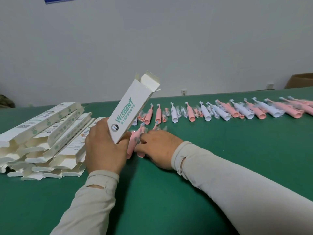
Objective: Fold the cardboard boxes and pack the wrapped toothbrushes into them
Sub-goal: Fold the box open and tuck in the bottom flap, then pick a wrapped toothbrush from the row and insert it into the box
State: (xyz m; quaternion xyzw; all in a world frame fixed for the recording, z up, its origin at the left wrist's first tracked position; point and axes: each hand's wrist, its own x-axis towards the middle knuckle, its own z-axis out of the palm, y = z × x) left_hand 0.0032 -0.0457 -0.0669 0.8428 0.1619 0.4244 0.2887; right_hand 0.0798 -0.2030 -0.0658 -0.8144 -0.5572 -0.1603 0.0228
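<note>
My left hand [105, 146] grips the lower end of a white cardboard box [130, 107] with green lettering. The box is tilted up and away, and its top flaps stand open. Just right of it, my right hand [159, 146] lies low on the green table [220, 146] with its fingers curled round a pink wrapped toothbrush [133, 141]. A second pink toothbrush [141, 154] lies under that hand. A long row of pink and white wrapped toothbrushes [225, 111] runs across the table toward the far right.
A heap of flat and part-folded white boxes [44, 138] lies at the left, close to my left hand. A brown carton [299, 81] stands beyond the table's far right edge. A pale wall with sockets [183, 92] is behind.
</note>
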